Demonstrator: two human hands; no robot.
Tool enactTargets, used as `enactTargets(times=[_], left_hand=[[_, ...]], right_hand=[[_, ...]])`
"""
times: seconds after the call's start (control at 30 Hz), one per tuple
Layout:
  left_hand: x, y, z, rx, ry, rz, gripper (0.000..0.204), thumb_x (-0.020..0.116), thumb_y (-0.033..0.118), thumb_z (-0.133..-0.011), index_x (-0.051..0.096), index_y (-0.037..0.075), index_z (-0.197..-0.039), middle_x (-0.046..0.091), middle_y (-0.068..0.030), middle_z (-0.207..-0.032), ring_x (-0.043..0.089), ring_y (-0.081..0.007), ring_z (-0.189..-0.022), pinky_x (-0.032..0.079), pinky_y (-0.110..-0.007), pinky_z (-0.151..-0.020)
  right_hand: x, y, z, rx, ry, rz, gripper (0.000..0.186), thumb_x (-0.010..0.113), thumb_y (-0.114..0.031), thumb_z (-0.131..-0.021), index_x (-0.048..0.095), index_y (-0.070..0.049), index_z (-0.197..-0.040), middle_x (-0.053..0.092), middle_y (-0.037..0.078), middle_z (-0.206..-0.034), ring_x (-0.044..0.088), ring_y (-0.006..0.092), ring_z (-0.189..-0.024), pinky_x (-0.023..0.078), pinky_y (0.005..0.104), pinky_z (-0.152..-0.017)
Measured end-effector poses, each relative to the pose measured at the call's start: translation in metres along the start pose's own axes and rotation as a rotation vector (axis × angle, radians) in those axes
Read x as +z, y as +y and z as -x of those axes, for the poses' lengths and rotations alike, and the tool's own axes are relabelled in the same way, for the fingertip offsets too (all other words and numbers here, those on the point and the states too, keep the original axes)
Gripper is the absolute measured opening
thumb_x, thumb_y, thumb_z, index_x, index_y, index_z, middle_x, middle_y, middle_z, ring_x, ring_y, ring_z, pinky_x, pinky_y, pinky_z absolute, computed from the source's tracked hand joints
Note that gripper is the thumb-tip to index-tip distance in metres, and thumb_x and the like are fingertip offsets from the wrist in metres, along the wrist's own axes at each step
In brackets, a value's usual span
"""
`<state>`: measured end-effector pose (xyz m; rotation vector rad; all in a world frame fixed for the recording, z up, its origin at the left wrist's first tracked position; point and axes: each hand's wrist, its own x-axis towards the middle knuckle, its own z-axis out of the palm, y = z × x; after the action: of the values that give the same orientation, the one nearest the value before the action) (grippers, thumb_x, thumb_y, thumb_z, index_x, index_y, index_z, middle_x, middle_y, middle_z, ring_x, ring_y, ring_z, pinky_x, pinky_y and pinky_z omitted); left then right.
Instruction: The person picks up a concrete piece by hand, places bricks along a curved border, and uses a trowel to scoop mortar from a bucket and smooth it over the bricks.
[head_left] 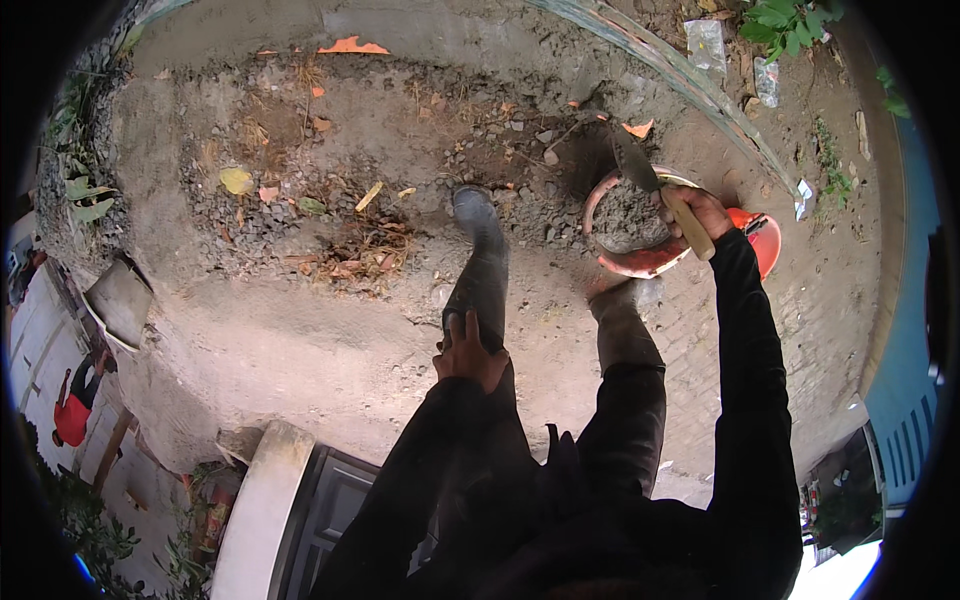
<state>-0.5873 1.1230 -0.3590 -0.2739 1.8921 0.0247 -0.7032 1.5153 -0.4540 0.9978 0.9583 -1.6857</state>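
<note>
My right hand [708, 210] is closed on a trowel at the right, beside its pale wooden handle [690, 226]. The dirt-coated trowel blade [634, 160] points away from me, over the far rim of a round bucket [655, 264]. Grey wet mortar [628, 218] fills much of that bucket; its red-and-white rim is smeared. My left hand [468, 354] rests on my left leg around the knee, at the top of the dark rubber boot [478, 285], with fingers spread and nothing held.
An orange-red container [764, 242] sits right of the bucket. Gravel [220, 200], dry leaves [355, 245] and brick bits cover the ground ahead. A weathered strip [690, 90] curves across the far right. A person in red [72, 415] is far left. A bluish wall [905, 300] stands right.
</note>
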Motion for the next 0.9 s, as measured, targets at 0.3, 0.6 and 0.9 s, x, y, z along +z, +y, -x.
enactTargets(times=[0.3, 0.6, 0.9], left_hand=[[-0.017, -0.016, -0.013, 0.016, -0.07, 0.041, 0.092, 0.07, 0.042, -0.073, 0.022, 0.013, -0.147, 0.021, -0.0167, -0.152, 0.041, -0.039, -0.128, 0.037, -0.05, -0.1], [-0.023, -0.019, -0.026, 0.083, -0.07, 0.044, 0.089, 0.069, 0.041, -0.073, 0.027, 0.013, -0.146, 0.025, -0.0155, -0.151, 0.039, -0.0386, -0.129, 0.037, -0.049, -0.102], [-0.038, -0.008, -0.026, 0.153, -0.133, 0.111, 0.09, 0.069, 0.041, -0.073, 0.026, 0.01, -0.146, 0.025, -0.0173, -0.15, 0.042, -0.0389, -0.127, 0.037, -0.049, -0.102]], right_hand=[[0.087, 0.056, -0.172, -0.393, 0.167, -0.951, 0.034, 0.038, -0.044, -0.098, 0.047, -0.013, -0.087, 0.047, 0.002, -0.067, 0.045, 0.018, -0.055, 0.04, 0.0341, -0.049], [0.217, -0.04, -0.314, -0.618, 0.419, -0.227, 0.035, 0.039, -0.042, -0.097, 0.051, -0.008, -0.101, 0.06, 0.012, -0.085, 0.059, 0.0292, -0.069, 0.049, 0.043, -0.06], [-0.086, 0.023, -0.206, -0.425, 1.336, 1.205, 0.044, 0.043, -0.04, -0.094, 0.057, 0.0, -0.103, 0.065, 0.025, -0.091, 0.064, 0.0437, -0.083, 0.051, 0.0501, -0.073]])
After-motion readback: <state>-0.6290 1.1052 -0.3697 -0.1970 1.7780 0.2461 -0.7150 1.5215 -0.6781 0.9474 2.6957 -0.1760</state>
